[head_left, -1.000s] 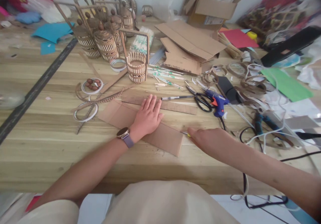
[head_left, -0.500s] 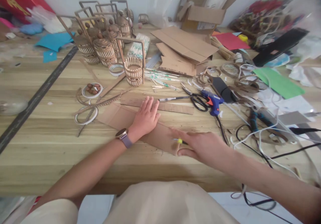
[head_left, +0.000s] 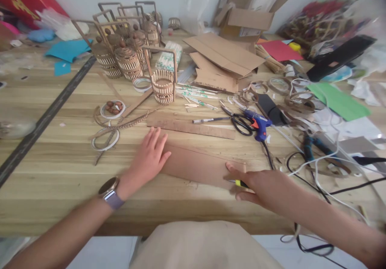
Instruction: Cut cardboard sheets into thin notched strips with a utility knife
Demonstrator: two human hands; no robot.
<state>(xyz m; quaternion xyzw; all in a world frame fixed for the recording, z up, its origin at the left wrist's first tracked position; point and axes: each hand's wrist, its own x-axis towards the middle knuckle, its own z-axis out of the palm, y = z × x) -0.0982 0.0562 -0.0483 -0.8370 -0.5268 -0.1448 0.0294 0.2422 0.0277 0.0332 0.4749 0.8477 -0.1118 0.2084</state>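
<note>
A long brown cardboard piece (head_left: 197,165) lies slanting on the wooden table in front of me. My left hand (head_left: 149,154) rests flat at its left end, fingers stretched out and holding nothing. At the right end, my right hand (head_left: 261,184) is closed around a utility knife (head_left: 240,183), of which a yellow and black part shows. My right fingertips and thumb also touch the cardboard there. Just beyond it lies a narrow brown strip (head_left: 193,128). Behind that strip are a pen (head_left: 209,120), black-handled scissors (head_left: 243,124) and a blue glue gun (head_left: 257,123).
Several small lidded stick baskets (head_left: 128,62) stand at the back left, with a lidless one (head_left: 163,86) nearer. Cardboard sheets (head_left: 224,54) and an open box (head_left: 249,19) are behind. Cables (head_left: 319,168), pliers (head_left: 309,146) and strip rolls (head_left: 297,100) clutter the right.
The cardboard piece has shifted to the right together with my right hand and the knife. My left hand has slid left and nearer, off the narrow strip's edge.
</note>
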